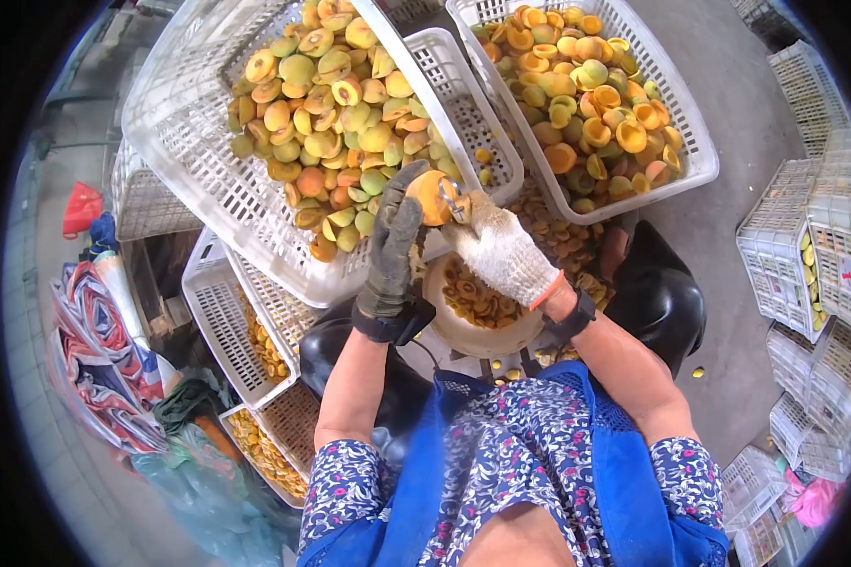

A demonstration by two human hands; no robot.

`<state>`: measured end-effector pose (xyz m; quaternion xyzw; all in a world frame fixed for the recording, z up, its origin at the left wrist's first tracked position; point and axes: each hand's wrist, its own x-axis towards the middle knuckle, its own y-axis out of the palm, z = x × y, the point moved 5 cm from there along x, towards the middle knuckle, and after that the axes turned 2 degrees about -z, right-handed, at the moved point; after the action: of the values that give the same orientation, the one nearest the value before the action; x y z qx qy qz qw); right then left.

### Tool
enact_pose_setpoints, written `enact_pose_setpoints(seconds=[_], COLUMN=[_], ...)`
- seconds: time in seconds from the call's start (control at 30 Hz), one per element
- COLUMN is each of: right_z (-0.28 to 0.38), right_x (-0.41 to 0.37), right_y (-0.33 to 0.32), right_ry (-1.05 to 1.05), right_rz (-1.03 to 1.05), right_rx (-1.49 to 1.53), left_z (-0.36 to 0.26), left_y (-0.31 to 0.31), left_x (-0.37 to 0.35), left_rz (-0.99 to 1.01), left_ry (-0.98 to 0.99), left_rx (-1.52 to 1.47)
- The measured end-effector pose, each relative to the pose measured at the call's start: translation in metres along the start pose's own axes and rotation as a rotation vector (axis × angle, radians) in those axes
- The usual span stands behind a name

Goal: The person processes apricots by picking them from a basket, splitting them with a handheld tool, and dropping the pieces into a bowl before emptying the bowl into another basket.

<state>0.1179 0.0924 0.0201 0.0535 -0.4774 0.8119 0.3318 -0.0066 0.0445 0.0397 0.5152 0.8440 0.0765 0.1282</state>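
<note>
My left hand [392, 246], in a dark, stained glove, is closed around an orange peach half [429, 197], cut side toward me. In my right hand [506, 248], in a white glove with an orange cuff, is a small metal pitting tool [459, 201]. Its tip meets the peach half; the handle is mostly hidden by my fingers. Under my hands, a round pale bowl [444, 333] holds cut brown-orange pieces. A tilted white crate [184, 142] to the left carries halved peaches [321, 142].
At upper right, another white crate [700, 175] holds hollowed peach halves [600, 123]. Lower left, more crates [208, 283] contain orange pieces. Stacked crates [775, 236] line the right side. Striped sheeting [99, 350] lies at left. My knees in black flank the bowl.
</note>
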Motion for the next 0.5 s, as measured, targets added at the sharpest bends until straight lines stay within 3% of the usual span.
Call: enact_pose_setpoints(seconds=[0.1, 0.17, 0.3, 0.37, 0.5], right_z=[-0.003, -0.008, -0.006, -0.009, -0.01], right_x=[-0.003, -0.006, -0.006, -0.007, -0.003], right_y=[0.009, 0.016, 0.012, 0.013, 0.011], right_ry=[0.08, 0.244, 0.348, 0.548, 0.642], right_rz=[0.108, 0.168, 0.195, 0.297, 0.308], right_rx=[0.022, 0.208, 0.402, 0.571, 0.721], left_z=[0.02, 0.038, 0.052, 0.053, 0.051], left_y=[-0.003, -0.01, -0.012, -0.012, -0.008], left_x=[0.004, 0.005, 0.004, 0.001, 0.002], left_rz=[-0.002, -0.056, -0.107, -0.163, -0.204], left_ry=[0.093, 0.186, 0.192, 0.182, 0.216], left_rx=[0.176, 0.218, 0.243, 0.216, 0.198])
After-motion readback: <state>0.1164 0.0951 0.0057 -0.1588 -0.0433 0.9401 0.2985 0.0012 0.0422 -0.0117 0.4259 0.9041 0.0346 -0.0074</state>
